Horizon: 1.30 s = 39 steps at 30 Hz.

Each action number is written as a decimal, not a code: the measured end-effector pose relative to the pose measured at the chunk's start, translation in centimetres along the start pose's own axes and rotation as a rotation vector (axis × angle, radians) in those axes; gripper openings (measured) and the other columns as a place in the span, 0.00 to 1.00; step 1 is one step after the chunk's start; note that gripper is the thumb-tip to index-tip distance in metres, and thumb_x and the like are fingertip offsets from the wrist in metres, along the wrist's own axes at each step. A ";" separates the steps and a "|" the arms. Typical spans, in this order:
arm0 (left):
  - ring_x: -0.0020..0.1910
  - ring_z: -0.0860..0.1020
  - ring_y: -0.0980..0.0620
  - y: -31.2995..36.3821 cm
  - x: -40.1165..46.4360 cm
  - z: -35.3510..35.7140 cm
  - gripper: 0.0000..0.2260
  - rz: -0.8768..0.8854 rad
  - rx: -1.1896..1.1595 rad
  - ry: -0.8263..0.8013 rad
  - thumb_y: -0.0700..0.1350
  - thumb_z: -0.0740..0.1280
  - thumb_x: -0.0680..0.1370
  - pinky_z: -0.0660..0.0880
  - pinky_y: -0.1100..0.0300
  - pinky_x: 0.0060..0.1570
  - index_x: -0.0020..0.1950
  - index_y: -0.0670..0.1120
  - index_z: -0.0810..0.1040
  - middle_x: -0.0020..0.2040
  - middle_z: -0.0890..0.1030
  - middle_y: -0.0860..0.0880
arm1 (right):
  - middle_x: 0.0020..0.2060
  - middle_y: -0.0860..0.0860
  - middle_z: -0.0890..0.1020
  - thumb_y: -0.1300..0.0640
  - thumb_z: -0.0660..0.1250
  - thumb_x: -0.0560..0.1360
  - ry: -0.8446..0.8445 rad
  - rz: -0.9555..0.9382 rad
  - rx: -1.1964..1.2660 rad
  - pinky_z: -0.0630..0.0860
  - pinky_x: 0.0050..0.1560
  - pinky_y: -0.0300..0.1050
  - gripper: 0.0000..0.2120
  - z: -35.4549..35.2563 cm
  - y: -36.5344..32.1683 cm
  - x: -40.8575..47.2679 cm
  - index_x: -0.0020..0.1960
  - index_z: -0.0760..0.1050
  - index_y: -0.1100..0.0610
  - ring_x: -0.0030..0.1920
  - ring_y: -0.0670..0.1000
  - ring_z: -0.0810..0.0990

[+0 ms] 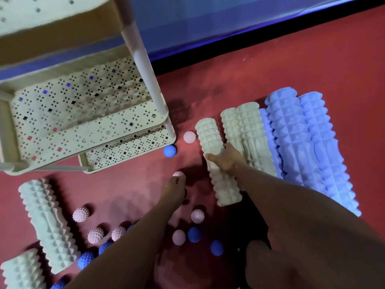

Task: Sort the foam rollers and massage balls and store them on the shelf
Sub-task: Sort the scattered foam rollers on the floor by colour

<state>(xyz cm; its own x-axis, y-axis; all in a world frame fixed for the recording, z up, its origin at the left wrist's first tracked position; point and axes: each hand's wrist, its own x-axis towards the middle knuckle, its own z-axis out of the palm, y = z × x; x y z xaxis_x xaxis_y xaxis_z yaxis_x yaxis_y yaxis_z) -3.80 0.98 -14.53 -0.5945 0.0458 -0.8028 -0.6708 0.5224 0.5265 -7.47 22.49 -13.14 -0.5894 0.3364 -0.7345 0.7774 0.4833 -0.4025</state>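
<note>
Right hand [226, 158] wrapped round a cream roller [216, 161] on the red floor [229, 76]. Left hand [175, 187] over a pink ball [177, 174], mostly hidden; closure unclear. Shelf [87, 113] blurred.

Dim, blue-violet cast overall, strongest along the wall [229, 24] at top. Red floor [270, 69] evenly lit, no glare. Soft dark shadows under the forearms and beside the shelf [83, 113]. Shelf and top-left corner motion-blurred. Wide-angle bending toward the edges; near limbs at bottom out of focus.
</note>
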 end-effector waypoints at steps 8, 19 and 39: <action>0.38 0.77 0.43 0.3 -0.2 1.3 0.11 0.065 0.061 -0.019 0.52 0.61 0.81 0.73 0.52 0.40 0.50 0.46 0.78 0.38 0.77 0.48 | 0.62 0.47 0.80 0.33 0.70 0.68 0.083 0.000 0.201 0.74 0.65 0.52 0.38 1.2 1.3 -2.1 0.71 0.70 0.53 0.62 0.52 0.78; 0.75 0.67 0.47 -1.7 2.5 3.9 0.26 0.379 0.693 -0.252 0.42 0.66 0.79 0.67 0.60 0.66 0.77 0.52 0.67 0.80 0.55 0.44 | 0.73 0.53 0.70 0.37 0.69 0.73 0.119 -0.093 -0.078 0.70 0.69 0.53 0.42 2.5 2.9 -1.6 0.79 0.58 0.54 0.71 0.55 0.71; 0.72 0.69 0.43 1.3 -3.6 -5.0 0.22 0.333 0.632 -0.011 0.52 0.61 0.83 0.64 0.55 0.69 0.77 0.47 0.67 0.75 0.67 0.45 | 0.79 0.51 0.60 0.41 0.56 0.82 0.150 -0.580 -0.539 0.56 0.77 0.48 0.31 2.0 -1.8 -9.0 0.81 0.56 0.53 0.78 0.53 0.59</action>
<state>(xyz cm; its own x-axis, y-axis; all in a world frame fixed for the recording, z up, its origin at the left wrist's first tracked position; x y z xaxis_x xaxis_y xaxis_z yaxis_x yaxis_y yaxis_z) -4.74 -2.72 -9.55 -0.7164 0.2959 -0.6319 -0.0669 0.8723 0.4843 -3.10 17.02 -6.89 -0.9197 -0.0007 -0.3927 0.1488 0.9248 -0.3501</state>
